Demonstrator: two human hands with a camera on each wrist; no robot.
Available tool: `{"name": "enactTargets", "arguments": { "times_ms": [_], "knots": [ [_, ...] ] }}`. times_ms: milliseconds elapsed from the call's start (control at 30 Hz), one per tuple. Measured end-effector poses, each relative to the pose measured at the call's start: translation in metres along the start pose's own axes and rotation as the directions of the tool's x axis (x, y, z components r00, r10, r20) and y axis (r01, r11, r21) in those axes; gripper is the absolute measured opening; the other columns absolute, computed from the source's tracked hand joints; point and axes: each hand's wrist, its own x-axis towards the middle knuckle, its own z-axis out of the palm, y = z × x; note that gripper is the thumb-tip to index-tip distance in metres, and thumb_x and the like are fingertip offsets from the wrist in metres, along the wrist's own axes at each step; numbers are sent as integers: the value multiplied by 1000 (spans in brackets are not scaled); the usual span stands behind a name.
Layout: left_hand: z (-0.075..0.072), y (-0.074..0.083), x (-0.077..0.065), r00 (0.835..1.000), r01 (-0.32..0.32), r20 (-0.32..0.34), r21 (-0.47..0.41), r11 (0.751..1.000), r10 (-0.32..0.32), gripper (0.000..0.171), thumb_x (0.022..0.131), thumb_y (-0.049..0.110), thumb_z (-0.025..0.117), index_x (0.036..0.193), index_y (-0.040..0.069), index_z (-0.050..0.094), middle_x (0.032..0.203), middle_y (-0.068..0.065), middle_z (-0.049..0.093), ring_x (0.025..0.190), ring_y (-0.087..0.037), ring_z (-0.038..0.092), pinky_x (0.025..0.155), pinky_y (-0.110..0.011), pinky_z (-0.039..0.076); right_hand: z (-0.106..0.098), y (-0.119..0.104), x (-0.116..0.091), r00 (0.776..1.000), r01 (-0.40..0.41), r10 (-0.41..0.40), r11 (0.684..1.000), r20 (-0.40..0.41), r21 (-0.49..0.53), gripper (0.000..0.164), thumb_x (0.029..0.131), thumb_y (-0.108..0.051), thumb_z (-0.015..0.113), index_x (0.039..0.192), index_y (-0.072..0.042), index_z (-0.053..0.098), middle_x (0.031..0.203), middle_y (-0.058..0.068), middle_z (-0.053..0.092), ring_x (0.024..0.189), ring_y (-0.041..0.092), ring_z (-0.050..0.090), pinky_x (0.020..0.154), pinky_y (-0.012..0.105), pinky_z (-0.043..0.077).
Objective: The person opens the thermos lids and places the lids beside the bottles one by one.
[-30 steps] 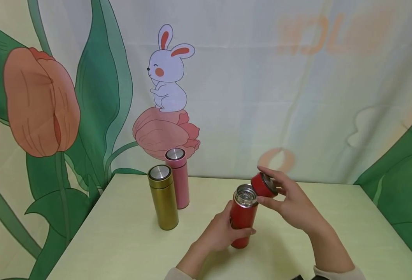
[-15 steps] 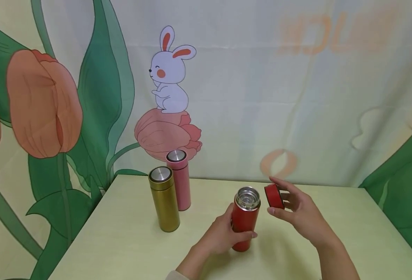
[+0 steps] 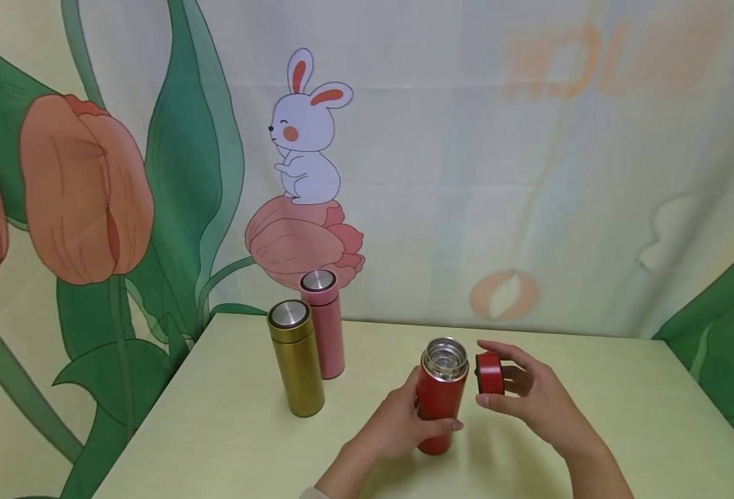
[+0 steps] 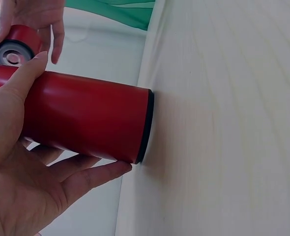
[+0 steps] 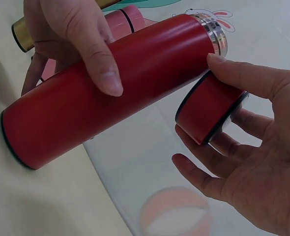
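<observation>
A red thermos bottle (image 3: 438,402) stands on the table with its steel mouth uncovered. My left hand (image 3: 398,423) grips its body from the left, thumb across the front. Just right of the mouth, my right hand (image 3: 538,395) holds the red lid (image 3: 490,374) between thumb and fingers. The lid is turned on its side, apart from the bottle in the head view; its hollow underside shows in the left wrist view. The right wrist view has the lid (image 5: 209,108) close beside the bottle's neck.
A gold thermos bottle (image 3: 298,367) and a pink thermos bottle (image 3: 328,333) stand capped at the left of the pale table (image 3: 217,430). Behind the table hangs a printed cloth (image 3: 429,208) with a rabbit and tulips.
My right hand has taken the lid off to the right and down from above the mouth, tipping it onto its side. My left hand keeps its grip on the bottle.
</observation>
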Motion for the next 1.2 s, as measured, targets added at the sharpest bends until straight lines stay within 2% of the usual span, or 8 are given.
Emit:
{"name": "enactTargets", "arguments": {
  "times_ms": [533, 867, 1067, 1200],
  "knots": [
    [-2, 1, -1, 1000, -27, 15, 9, 1000, 27, 78, 80, 56, 85, 144, 47, 39, 134, 13, 65, 128, -19, 62, 107, -56, 51, 2, 18, 6, 998, -53, 53, 999, 35, 10, 78, 76, -14, 92, 145, -19, 56, 142, 19, 55, 116, 35, 67, 87, 34, 61],
    [-3, -1, 0, 1000, -22, 11, 22, 1000, 22, 80, 80, 57, 85, 145, 45, 39, 136, 11, 65, 129, -21, 61, 108, -57, 51, 3, 27, 11, 992, -115, 115, 993, 43, 10, 79, 75, -16, 93, 144, -18, 55, 139, 17, 60, 117, 31, 68, 89, 33, 61],
    [-2, -1, 1, 1000, -22, 15, 23, 999, 22, 80, 80, 57, 85, 144, 45, 39, 135, 12, 65, 127, -19, 62, 107, -56, 51, 3, 30, 11, 991, -119, 119, 993, 61, -11, 75, 77, -15, 91, 141, -6, 54, 125, 20, 68, 114, 29, 70, 89, 31, 60],
    [-2, 0, 1, 1000, -15, 21, 15, 1000, 15, 80, 80, 57, 85, 145, 45, 39, 135, 11, 65, 128, -20, 61, 108, -56, 51, 2, 32, 11, 990, -129, 131, 991, 60, -33, 73, 77, -17, 92, 139, -5, 56, 124, 18, 67, 112, 29, 70, 88, 31, 59]
  ]
}}
